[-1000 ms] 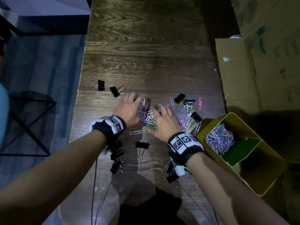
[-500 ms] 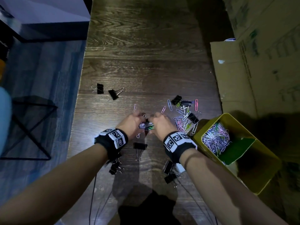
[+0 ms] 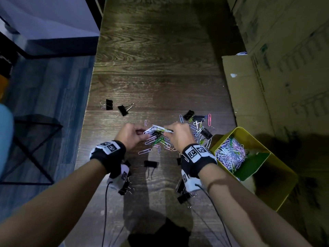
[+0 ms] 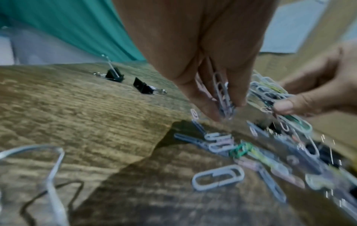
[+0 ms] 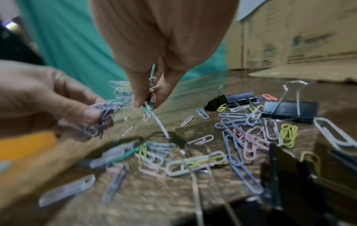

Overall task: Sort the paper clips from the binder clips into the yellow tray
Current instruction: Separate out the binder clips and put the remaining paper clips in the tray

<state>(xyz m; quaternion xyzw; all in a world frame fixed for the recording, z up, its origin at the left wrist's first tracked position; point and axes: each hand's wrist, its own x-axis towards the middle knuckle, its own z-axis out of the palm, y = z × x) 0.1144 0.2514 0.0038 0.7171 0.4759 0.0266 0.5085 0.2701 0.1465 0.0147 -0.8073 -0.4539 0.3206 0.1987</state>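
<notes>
Both hands hover just above the wooden table, each pinching a bunch of coloured paper clips (image 3: 156, 130). My left hand (image 3: 131, 134) pinches several clips (image 4: 224, 99) between thumb and fingers. My right hand (image 3: 178, 134) pinches its own bunch (image 5: 150, 99), with one clip dangling down. More loose paper clips (image 3: 161, 142) (image 5: 241, 137) lie under and to the right of the hands, mixed with black binder clips (image 3: 206, 132) (image 5: 289, 110). The yellow tray (image 3: 277, 189) stands to the right of my right wrist and holds a heap of paper clips (image 3: 229, 155).
Two binder clips (image 3: 109, 104) (image 3: 124, 110) lie apart at the far left. Another (image 3: 150, 164) sits between my wrists, and more lie under them (image 3: 124, 188) (image 3: 183, 196). Cardboard boxes (image 3: 276, 77) line the right side. The table's left edge (image 3: 89, 107) drops to the floor.
My hands went from lying flat on the pile to drawing together, closing on clips, and rising a little off the table with them.
</notes>
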